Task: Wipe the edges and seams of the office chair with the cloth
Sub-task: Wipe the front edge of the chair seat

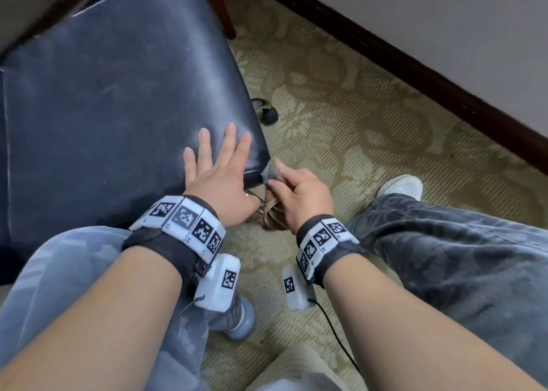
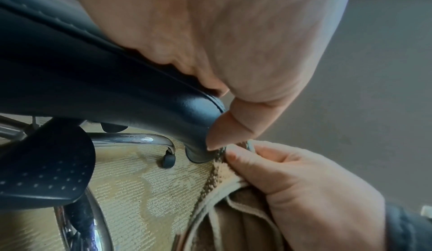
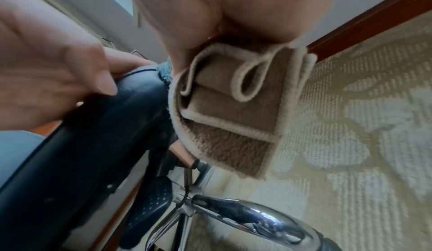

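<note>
Our left hand's fingers (image 1: pixel 225 141) lie on the chair seat (image 1: pixel 118 94); the cloth (image 1: pixel 271 177) sits right of them at the seat corner, a caster (image 1: pixel 268 114) beyond.

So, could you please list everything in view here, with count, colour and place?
office chair seat: one, dark blue-black leather, left of the head view.
cloth: one, folded, brown with cream edging, pressed to the seat's near right corner.
chrome chair base: one, silver, under the seat.
caster: one visible, black, on the carpet.
carpet: one, beige-green patterned, floor.
baseboard: one, dark wood, along the wall.
wrist bands: two, white with black markers.
trousers: grey patterned.
shoes: two, light coloured, on the carpet.
left hand: flat on the seat.
right hand: grips the cloth.
</note>
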### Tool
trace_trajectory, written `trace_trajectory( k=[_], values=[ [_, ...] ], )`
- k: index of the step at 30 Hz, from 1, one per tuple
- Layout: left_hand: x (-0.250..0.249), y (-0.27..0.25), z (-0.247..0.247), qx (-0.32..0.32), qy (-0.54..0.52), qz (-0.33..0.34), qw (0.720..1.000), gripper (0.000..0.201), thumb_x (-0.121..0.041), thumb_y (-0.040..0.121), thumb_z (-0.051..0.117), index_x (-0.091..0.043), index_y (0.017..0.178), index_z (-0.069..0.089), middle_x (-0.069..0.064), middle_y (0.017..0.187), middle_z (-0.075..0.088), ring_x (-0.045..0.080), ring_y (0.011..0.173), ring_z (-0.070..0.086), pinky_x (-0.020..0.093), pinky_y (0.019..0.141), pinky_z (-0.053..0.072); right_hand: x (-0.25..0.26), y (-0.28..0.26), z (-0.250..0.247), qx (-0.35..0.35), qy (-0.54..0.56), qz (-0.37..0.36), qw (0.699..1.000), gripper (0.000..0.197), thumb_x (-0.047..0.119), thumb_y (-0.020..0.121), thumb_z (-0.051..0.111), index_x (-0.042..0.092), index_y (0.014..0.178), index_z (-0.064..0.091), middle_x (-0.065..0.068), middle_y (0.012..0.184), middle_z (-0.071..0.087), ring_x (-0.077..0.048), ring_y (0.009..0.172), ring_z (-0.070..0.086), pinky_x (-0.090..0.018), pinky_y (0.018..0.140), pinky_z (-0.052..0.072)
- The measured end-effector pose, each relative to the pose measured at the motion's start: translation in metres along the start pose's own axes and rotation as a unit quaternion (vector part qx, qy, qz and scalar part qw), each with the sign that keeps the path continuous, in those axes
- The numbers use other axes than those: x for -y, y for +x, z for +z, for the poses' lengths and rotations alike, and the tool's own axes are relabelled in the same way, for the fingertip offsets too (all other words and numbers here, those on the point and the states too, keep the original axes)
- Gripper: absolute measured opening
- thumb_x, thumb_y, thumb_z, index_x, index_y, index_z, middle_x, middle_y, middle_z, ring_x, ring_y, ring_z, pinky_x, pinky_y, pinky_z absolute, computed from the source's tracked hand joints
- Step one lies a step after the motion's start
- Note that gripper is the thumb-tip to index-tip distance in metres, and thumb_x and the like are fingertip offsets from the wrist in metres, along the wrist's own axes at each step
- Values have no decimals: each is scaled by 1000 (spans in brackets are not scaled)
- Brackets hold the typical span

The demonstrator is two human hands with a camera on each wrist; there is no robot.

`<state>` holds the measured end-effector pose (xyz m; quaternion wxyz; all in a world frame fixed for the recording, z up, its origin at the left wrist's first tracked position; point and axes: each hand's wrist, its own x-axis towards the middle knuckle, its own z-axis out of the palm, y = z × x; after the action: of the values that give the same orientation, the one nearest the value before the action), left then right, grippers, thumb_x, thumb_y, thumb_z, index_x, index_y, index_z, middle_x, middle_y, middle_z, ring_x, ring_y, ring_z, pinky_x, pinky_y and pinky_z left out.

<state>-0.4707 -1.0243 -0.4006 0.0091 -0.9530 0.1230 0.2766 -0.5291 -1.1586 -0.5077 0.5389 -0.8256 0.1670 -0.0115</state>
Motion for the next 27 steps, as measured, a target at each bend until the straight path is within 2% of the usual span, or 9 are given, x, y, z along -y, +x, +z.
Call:
trace_trajectory(
  k=[3,5,9,11,13,17,20,22,27],
  values=[
    [2,0,-3,13,-9,1,1000,112,-31,84,63,-40,163,-16,-16,167,-35,28,150,-41,54,124,-22,-14,2,-1,34,19,91,995,39,39,95,69,33,134,66,12,106,66,-5,101,57,-17,95,39],
    [2,1,-2,16,-13,2,1000,112,-29,84,63,-41,163,-16,-16,167,-35,28,150,-41,53,123,-22,-20,3,4,31,136,161,977,39,41,88,71,26,124,74,5,113,75,-11,107,67,-36,105,49],
    [3,2,-2,16,-18,7,1000,114,-28,82,64,-40,163,-16,-16,167,-35,29,151,-41,54,124,-22,-4,0,11,46,419,269,866,22,23,94,67,3,98,76,-21,93,74,-29,83,68,-62,97,53],
    [5,1,-4,28,-24,12,999,116,-25,83,66,-40,163,-16,-15,167,-35,29,151,-41,53,124,-22,4,0,4,59,509,302,804,23,16,99,63,-4,107,71,-24,93,69,-32,80,66,-61,92,53],
    [7,1,-7,38,-33,21,998,115,-16,85,64,-39,164,-16,-16,167,-35,29,151,-41,52,124,-22,2,2,-5,60,541,317,777,28,18,98,65,-5,115,67,-21,93,67,-30,76,64,-53,85,54],
    [15,0,-10,49,-54,32,997,113,5,83,49,-40,164,-15,-20,167,-33,25,151,-41,48,125,-22,-2,5,-8,3,489,338,804,18,15,100,64,-1,106,70,-13,79,68,-24,64,65,-44,75,56],
    [16,1,-10,46,-62,35,996,113,9,82,46,-40,164,-14,-21,167,-32,24,150,-41,45,124,-23,6,4,3,37,471,323,820,18,12,103,57,3,95,70,-12,80,70,-22,67,66,-43,80,55],
    [17,2,-9,46,-60,35,997,113,9,82,46,-40,164,-14,-21,166,-32,24,150,-41,44,123,-24,13,3,2,64,486,321,811,21,13,104,55,3,92,69,-10,74,69,-21,63,65,-39,72,57],
    [15,1,-12,52,-74,36,995,111,10,82,43,-40,164,-12,-22,167,-32,23,150,-41,45,124,-23,0,12,-22,56,486,337,804,23,22,96,68,0,106,69,-16,82,67,-30,74,63,-52,84,53]
  ],
)
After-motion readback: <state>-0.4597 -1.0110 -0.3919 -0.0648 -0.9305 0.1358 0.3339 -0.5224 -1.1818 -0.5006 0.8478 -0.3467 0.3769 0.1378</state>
